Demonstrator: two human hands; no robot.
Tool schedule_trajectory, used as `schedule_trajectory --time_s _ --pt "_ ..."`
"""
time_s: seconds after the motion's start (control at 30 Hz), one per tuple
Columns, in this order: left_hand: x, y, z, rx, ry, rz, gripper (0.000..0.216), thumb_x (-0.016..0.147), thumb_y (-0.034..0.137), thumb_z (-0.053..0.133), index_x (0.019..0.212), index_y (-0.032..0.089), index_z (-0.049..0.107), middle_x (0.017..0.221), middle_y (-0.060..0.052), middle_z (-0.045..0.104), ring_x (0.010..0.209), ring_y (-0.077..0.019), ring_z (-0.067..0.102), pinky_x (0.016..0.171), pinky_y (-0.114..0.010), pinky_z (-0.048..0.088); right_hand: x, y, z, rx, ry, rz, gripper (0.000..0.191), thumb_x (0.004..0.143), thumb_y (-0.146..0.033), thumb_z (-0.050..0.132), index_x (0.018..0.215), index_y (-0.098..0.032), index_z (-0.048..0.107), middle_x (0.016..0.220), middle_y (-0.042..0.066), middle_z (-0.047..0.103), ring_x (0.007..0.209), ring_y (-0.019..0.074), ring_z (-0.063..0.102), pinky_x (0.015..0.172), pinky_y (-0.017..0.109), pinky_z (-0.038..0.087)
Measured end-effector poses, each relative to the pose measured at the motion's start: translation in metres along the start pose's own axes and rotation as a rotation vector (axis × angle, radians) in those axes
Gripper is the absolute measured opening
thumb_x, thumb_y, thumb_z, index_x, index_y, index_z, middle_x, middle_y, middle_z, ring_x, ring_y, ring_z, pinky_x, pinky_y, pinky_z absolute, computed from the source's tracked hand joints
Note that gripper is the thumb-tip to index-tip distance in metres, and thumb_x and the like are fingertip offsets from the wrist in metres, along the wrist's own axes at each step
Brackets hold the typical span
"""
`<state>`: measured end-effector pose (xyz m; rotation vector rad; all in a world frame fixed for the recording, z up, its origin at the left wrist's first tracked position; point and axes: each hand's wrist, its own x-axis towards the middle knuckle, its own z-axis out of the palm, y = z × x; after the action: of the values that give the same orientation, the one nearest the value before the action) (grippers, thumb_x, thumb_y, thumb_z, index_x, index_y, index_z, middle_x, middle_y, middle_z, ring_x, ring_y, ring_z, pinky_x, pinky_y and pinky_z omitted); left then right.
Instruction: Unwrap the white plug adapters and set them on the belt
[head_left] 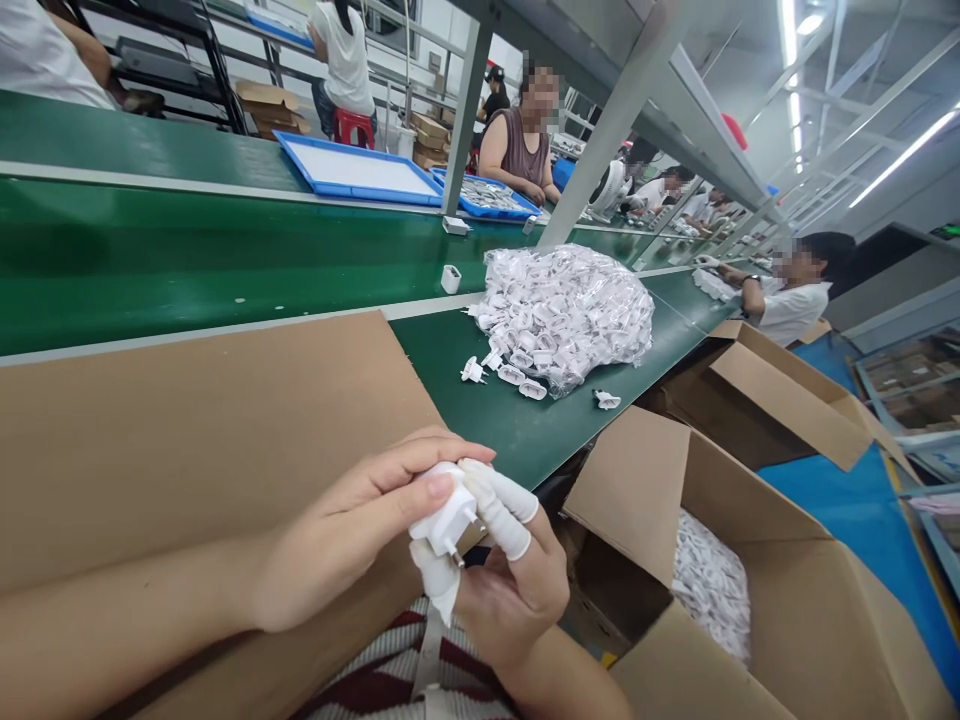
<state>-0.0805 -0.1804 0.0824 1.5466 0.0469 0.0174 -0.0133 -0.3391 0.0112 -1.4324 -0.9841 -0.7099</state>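
Observation:
Both my hands meet low in the middle, over my lap, around one white plug adapter (pixel 444 521) with metal pins pointing down. My left hand (pixel 341 535) comes in from the left, fingers curled over the adapter's top. My right hand (pixel 506 575) rises from below, wearing white finger cots on thumb and two fingers, pinching the adapter from the right. A clear bag heaped with white plug parts (pixel 566 305) lies on the green bench ahead, with a few loose white plug parts (pixel 510 372) beside it.
A brown cardboard sheet (pixel 195 430) covers the bench at left. An open carton (pixel 750 610) with white parts stands at lower right, another carton (pixel 787 390) behind it. The green conveyor belt (pixel 187 250) carries small white pieces (pixel 451 278). Blue trays (pixel 360 170) and several seated workers are beyond.

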Motion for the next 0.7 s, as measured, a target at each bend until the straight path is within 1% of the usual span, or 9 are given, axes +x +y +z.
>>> schedule_trajectory --time_s 0.1,0.17,0.27,0.33,0.4,0.5,0.53,0.6,0.7 --pt "0.005 -0.006 0.001 -0.064 0.025 -0.011 0.038 0.102 0.055 0.062 0.12 0.027 0.081 0.12 -0.008 0.071 0.105 -0.0238 0.069 0.09 -0.03 0.058 -0.001 0.001 0.002 -0.028 -0.031 -0.022 0.057 0.084 -0.019 0.089 0.138 -0.02 0.07 0.119 0.012 0.078 0.105 0.0286 0.081 0.079 0.038 0.075" --pt "0.008 -0.009 0.004 -0.12 0.065 -0.055 0.037 0.1 0.055 0.065 0.11 0.024 0.082 0.112 -0.007 0.072 0.099 -0.0218 0.068 0.084 -0.028 0.057 -0.003 0.001 0.004 -0.043 -0.057 -0.035 0.058 0.084 -0.016 0.089 0.138 -0.02 0.069 0.118 0.013 0.078 0.104 0.0274 0.081 0.081 0.036 0.074" --pt "0.014 -0.01 0.007 -0.214 0.129 -0.179 0.042 0.097 0.059 0.068 0.092 0.019 0.08 0.089 -0.006 0.072 0.08 -0.0181 0.065 0.073 -0.026 0.054 -0.005 0.004 0.009 -0.034 -0.08 -0.06 0.063 0.082 -0.017 0.091 0.141 -0.019 0.067 0.117 0.013 0.078 0.102 0.0268 0.081 0.083 0.035 0.074" --pt "0.017 -0.008 0.007 -0.25 0.17 -0.262 0.049 0.095 0.064 0.067 0.087 0.018 0.079 0.083 -0.006 0.073 0.075 -0.0187 0.064 0.07 -0.028 0.054 -0.004 0.008 0.012 -0.01 -0.072 -0.053 0.066 0.082 -0.018 0.092 0.142 -0.021 0.067 0.117 0.012 0.078 0.101 0.0266 0.081 0.084 0.036 0.073" --pt "0.019 -0.006 0.005 -0.242 0.188 -0.314 0.057 0.096 0.071 0.061 0.095 0.018 0.082 0.093 -0.009 0.077 0.087 -0.0235 0.068 0.077 -0.032 0.057 -0.002 0.012 0.013 0.016 -0.059 -0.012 0.065 0.082 -0.019 0.092 0.142 -0.024 0.067 0.116 0.01 0.079 0.099 0.0257 0.082 0.083 0.036 0.073" --pt "0.02 -0.004 0.002 -0.202 0.164 -0.316 0.068 0.098 0.078 0.048 0.112 0.022 0.084 0.116 -0.01 0.079 0.114 -0.0296 0.068 0.094 -0.036 0.057 0.002 0.015 0.011 0.019 -0.056 0.036 0.063 0.082 -0.021 0.091 0.14 -0.026 0.067 0.115 0.008 0.08 0.095 0.0247 0.082 0.081 0.037 0.073" --pt "0.02 -0.004 0.001 -0.192 0.15 -0.303 0.07 0.098 0.079 0.046 0.114 0.023 0.084 0.119 -0.01 0.079 0.117 -0.0302 0.068 0.096 -0.037 0.056 0.003 0.015 0.01 0.012 -0.058 0.037 0.062 0.082 -0.021 0.091 0.139 -0.027 0.067 0.115 0.008 0.08 0.095 0.0245 0.082 0.081 0.037 0.073" --pt "0.019 -0.005 0.0 -0.168 0.133 -0.271 0.071 0.1 0.079 0.042 0.114 0.024 0.084 0.121 -0.01 0.079 0.118 -0.0302 0.068 0.096 -0.038 0.057 0.004 0.015 0.008 0.004 -0.061 0.03 0.061 0.083 -0.02 0.09 0.14 -0.026 0.066 0.116 0.008 0.08 0.096 0.0244 0.082 0.082 0.038 0.073" --pt "0.018 -0.009 -0.004 -0.193 0.085 -0.218 0.066 0.104 0.072 0.041 0.122 0.024 0.082 0.125 -0.01 0.078 0.121 -0.0299 0.068 0.101 -0.04 0.057 0.006 0.018 0.008 0.021 -0.071 0.032 0.06 0.085 -0.018 0.087 0.141 -0.025 0.066 0.116 0.009 0.079 0.1 0.0242 0.08 0.084 0.038 0.072"
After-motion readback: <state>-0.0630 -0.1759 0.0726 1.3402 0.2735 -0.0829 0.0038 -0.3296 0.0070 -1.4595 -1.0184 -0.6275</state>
